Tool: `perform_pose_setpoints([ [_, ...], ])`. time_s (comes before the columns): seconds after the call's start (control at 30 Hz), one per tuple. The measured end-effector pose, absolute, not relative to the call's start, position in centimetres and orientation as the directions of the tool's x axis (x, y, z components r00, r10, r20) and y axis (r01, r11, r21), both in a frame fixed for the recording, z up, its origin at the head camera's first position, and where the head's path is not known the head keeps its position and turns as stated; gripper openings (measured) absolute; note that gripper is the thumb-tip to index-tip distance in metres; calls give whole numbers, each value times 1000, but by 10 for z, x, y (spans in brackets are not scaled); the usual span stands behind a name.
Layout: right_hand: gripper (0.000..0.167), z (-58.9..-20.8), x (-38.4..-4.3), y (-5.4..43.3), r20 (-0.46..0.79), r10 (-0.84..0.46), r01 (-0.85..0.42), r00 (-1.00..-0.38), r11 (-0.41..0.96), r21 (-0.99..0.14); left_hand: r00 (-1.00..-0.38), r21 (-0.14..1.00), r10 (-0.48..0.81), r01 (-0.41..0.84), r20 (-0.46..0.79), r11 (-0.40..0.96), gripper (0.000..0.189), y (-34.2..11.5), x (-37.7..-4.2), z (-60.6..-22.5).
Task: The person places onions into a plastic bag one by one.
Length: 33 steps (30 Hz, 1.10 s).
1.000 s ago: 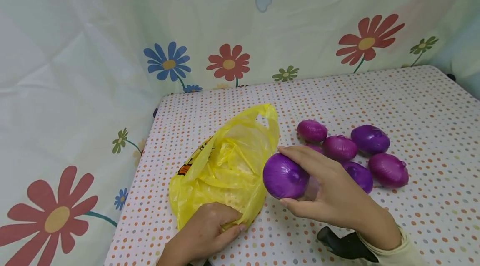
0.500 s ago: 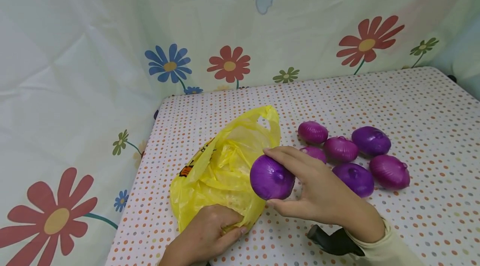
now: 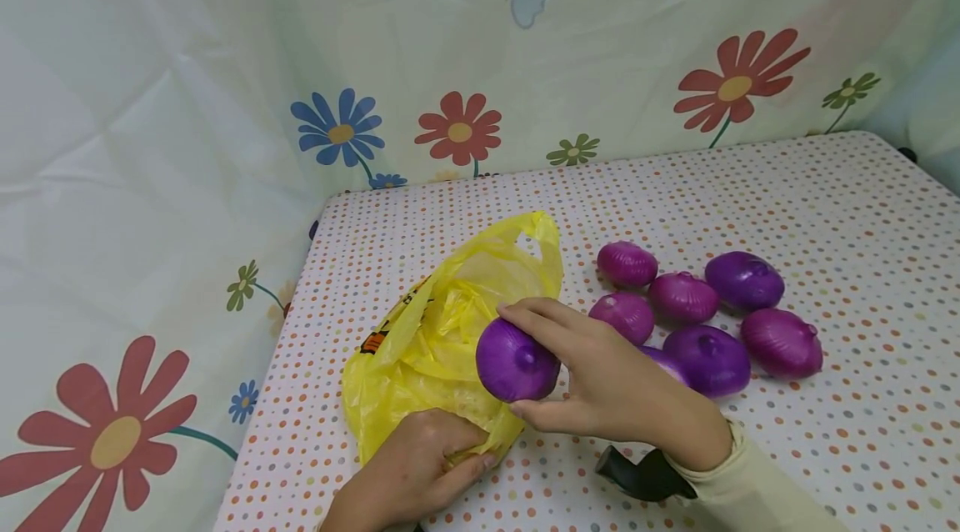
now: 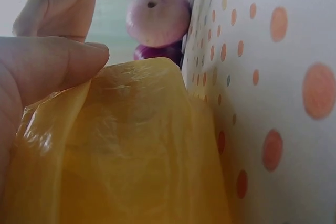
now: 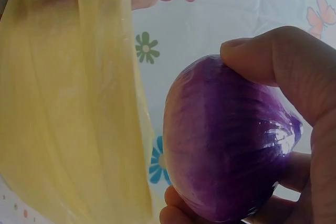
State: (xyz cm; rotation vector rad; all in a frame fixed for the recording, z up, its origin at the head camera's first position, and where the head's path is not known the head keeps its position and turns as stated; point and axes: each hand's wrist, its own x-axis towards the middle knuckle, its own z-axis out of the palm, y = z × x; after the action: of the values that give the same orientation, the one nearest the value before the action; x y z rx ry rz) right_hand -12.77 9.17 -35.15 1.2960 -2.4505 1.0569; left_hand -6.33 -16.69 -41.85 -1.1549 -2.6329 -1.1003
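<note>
A shiny purple onion (image 3: 516, 361) is gripped between the thumb and fingers of my right hand (image 3: 611, 382), raised at the right side of a yellow plastic bag (image 3: 420, 373). In the right wrist view the onion (image 5: 220, 140) hangs beside the bag's wall (image 5: 73, 108), a small gap apart. My left hand (image 3: 420, 461) pinches the bag's near rim, thumb outside, the other fingertips out of sight in the folds. The bag's mouth gapes toward the right. The left wrist view has the thumb (image 4: 58, 64) on the bag's edge (image 4: 126, 87).
Several purple and magenta onions (image 3: 682, 297) lie grouped right of the bag, one partly behind my right forearm. Dotted cloth (image 3: 862, 265) covers the table. A flowered curtain (image 3: 600, 57) stands behind and at the left. A black strap (image 3: 645, 475) is around my right wrist.
My right hand has carried the onion leftward, to the bag's right edge. More of the onions on the table show behind it. The left hand keeps its hold on the rim.
</note>
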Motion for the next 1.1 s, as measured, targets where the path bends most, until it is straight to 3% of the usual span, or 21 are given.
perform_pose_setpoints([
  [0.37, 80, -364, -129, 80, 353, -705, -762, -615, 416, -497, -703, 576, 637, 676, 316, 460, 42, -167, -63, -417],
  [0.8, 80, -372, -129, 74, 276, -730, -751, -625, 465, -469, -613, 475, 667, 777, 423, 413, 44, -169, -65, -418],
  [1.1, 77, -377, -127, 72, 241, -743, -754, -624, 492, -436, -678, 545, 633, 713, 374, 441, 42, -167, -61, -419],
])
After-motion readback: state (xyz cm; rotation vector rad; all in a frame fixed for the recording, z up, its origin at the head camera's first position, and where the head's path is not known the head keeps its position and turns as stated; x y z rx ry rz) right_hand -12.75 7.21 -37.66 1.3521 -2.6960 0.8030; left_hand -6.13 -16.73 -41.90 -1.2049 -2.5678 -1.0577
